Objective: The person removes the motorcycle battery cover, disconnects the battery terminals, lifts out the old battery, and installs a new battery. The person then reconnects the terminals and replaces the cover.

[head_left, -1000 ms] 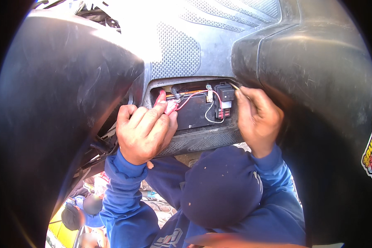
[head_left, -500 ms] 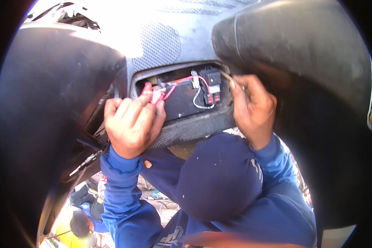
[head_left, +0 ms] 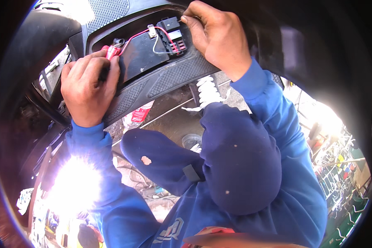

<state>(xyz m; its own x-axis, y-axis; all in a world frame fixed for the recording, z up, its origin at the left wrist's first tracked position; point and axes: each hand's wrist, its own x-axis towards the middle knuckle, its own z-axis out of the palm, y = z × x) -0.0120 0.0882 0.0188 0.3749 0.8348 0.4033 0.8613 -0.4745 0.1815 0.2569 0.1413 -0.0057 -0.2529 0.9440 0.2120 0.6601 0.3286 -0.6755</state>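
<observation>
A black battery [head_left: 142, 56] lies in a recessed compartment of the footboard of what looks like a scooter. At its left end my left hand [head_left: 89, 84] is closed on a red clip [head_left: 113, 51], with bare metal just beyond it. A red wire [head_left: 132, 38] runs from there to a metal terminal. To the right sits a black fuse box [head_left: 171, 35] with a white wire [head_left: 154, 47] looping below it. My right hand [head_left: 219, 39] is closed in a pinch beside the fuse box. Only the tip of a thin brownish rod shows at its fingertips.
The black footboard rim [head_left: 157, 82] borders the compartment, and dark bodywork [head_left: 293, 45] rises on the right. Below are my bent knees [head_left: 239, 157], a bottle with a red label [head_left: 138, 115] and a clear cup [head_left: 191, 141]. Wire racks [head_left: 339, 177] stand at the lower right.
The view has shifted, so the compartment and both hands appear higher and further left. Both hands keep their places at the battery and fuse box. Less of the rod shows now.
</observation>
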